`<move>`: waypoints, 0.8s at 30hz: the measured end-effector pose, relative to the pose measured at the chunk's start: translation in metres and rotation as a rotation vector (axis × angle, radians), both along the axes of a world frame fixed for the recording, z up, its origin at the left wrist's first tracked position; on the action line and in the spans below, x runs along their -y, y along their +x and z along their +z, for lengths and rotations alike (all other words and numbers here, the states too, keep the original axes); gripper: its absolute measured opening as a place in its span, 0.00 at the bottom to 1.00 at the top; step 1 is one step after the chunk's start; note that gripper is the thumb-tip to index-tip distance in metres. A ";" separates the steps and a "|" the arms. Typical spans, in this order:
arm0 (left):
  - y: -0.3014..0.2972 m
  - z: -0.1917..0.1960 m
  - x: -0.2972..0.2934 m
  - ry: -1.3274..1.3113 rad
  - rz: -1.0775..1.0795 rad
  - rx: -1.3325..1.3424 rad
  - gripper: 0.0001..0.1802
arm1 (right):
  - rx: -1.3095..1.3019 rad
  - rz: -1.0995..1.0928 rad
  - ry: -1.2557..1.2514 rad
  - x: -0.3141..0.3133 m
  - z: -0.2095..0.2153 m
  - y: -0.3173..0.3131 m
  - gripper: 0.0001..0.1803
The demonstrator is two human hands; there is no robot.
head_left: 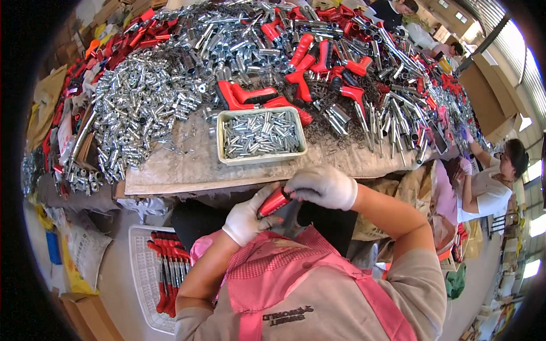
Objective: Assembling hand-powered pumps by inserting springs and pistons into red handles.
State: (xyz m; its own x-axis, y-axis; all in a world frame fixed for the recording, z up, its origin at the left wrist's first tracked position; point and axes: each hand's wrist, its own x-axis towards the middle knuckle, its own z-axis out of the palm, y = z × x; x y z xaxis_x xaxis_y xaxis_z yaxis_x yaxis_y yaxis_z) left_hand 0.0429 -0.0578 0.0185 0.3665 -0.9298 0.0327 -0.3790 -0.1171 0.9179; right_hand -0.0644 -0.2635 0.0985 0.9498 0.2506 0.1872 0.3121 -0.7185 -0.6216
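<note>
Close to the apron, the gloved left hand (245,219) wraps a red-handled tool (274,202); the gloved right hand (324,186) closes over its upper end. The glossy red grip, its far end hidden, runs from lower left up to the right, just below the table edge (170,184). Beyond sits a pale tray (220,139) of small metal pieces, then heaps of metal sockets (142,102) and red handles (307,57).

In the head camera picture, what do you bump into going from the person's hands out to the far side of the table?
Gloved hands holding a red handle → bare table edge → white tray of small metal pieces → red-and-black handles → big heap of shiny metal tubes.
</note>
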 end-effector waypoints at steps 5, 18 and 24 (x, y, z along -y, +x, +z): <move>-0.021 -0.008 0.008 -0.232 0.092 -0.069 0.26 | 0.121 -0.112 0.095 0.091 -0.021 0.031 0.10; -0.028 -0.004 -0.007 -0.036 0.335 -0.114 0.21 | -0.342 -1.343 -0.313 0.231 -0.006 0.123 0.30; -0.018 -0.001 -0.022 -0.061 0.408 -0.079 0.20 | 0.355 -0.934 0.862 0.188 0.002 0.065 0.16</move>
